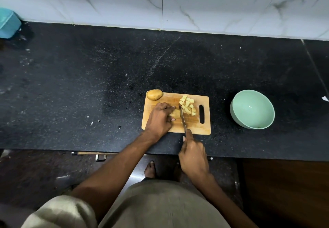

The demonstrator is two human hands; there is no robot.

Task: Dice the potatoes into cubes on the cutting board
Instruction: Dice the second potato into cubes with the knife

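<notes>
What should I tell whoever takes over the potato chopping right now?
Left hand: pressing down on a potato piece on the cutting board.
Right hand: gripping the knife, blade against that piece's right side.
Done: a pile of cubes sits on the board's far right part.
Left: finish dicing the held piece, then the whole potato at the board's far left corner.
The green bowl right of the board holds no potato.

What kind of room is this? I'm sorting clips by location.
Probably a home kitchen: a black speckled stone counter, a white marble-tiled wall, and a wooden cutting board with diced potato cubes.
</notes>
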